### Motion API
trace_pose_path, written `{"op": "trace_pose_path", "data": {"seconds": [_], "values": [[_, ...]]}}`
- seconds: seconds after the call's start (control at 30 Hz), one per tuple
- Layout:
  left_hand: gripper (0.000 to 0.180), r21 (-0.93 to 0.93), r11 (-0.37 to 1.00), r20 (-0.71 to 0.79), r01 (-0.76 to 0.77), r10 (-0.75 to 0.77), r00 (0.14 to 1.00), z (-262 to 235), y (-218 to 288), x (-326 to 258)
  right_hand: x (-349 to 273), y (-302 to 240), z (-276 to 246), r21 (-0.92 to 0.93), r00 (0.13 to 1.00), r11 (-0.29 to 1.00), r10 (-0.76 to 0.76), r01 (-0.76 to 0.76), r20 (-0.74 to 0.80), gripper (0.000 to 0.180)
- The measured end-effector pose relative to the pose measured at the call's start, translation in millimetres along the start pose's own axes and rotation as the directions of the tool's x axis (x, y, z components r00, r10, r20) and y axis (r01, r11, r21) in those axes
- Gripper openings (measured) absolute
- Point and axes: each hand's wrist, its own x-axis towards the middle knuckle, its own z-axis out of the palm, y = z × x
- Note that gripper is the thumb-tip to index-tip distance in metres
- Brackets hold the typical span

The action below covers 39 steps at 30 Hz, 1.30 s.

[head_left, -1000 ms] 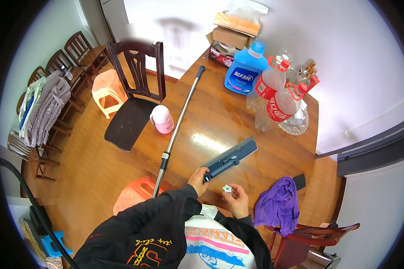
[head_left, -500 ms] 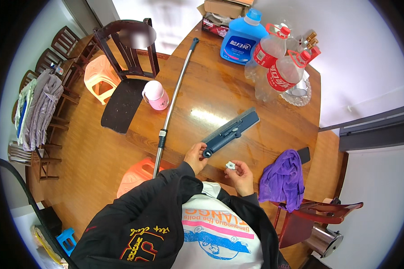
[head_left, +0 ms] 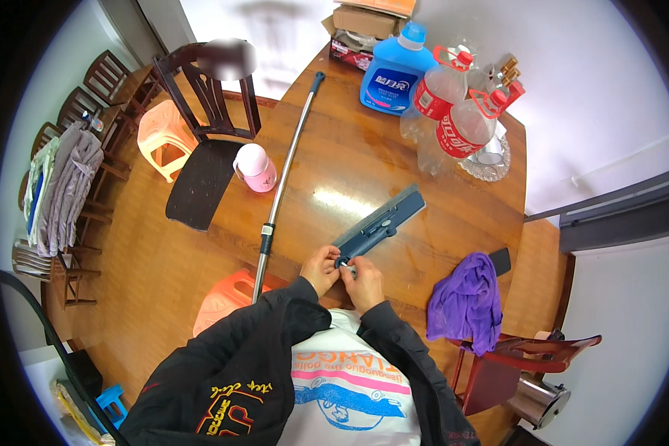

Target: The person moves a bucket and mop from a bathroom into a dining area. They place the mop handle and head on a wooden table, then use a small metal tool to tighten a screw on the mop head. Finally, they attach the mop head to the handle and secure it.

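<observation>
A dark blue-grey flat mop head (head_left: pixel 383 227) lies slanted on the wooden table, its ring-shaped near end toward me. My left hand (head_left: pixel 320 270) is closed on that end, fingertips at the ring. Close against it, my right hand (head_left: pixel 365 285) pinches a small pale star-shaped knob (head_left: pixel 351 272), held at the ring; the fingers cover most of it, and I cannot tell whether it sits inside. To the left, a silver telescopic pole (head_left: pixel 289 156) with a dark grip runs across the table.
A pink flask (head_left: pixel 256 168) stands left of the pole. At the back are a blue detergent jug (head_left: pixel 395 70), large plastic bottles (head_left: pixel 464 130) and a cardboard box (head_left: pixel 364 22). A purple cloth (head_left: pixel 464 301) hangs over the right edge beside a dark phone (head_left: pixel 500 261). An orange stool (head_left: pixel 224 301) stands below.
My right hand has moved left and up, bringing the small knob to the mop head's ring end. My left hand stays at that end.
</observation>
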Motion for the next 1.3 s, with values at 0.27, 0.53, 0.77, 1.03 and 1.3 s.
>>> {"op": "trace_pose_path", "data": {"seconds": [0.27, 0.53, 0.77, 1.03, 1.3], "values": [[0.029, 0.662, 0.716, -0.186, -0.222, 0.444, 0.876, -45, 30, 11, -5, 5, -8, -0.095, 0.994, 0.99, -0.104, 0.102, -0.019, 0.01], [0.037, 0.919, 0.33, -0.366, 0.217, 0.504, 0.782, -108, 5, 47, -14, 12, -16, -0.033, 0.997, 0.997, -0.064, 0.063, -0.035, 0.008], [0.026, 0.881, 0.462, -0.321, 0.104, 0.42, 0.849, -95, 9, 14, -15, 10, -18, 0.059, 0.998, 0.998, 0.01, -0.006, -0.061, 0.009], [0.02, 0.545, 0.838, -0.248, -0.022, 0.186, 0.951, -82, 10, -88, -12, 24, -9, 0.108, 0.999, 0.993, -0.04, 0.043, -0.029, 0.009], [0.018, 0.437, 0.852, 0.146, -0.289, 0.25, 0.957, -99, -14, -118, -15, 40, -13, 0.639, 0.829, 0.528, 0.38, -0.559, 0.412, 0.014]]}}
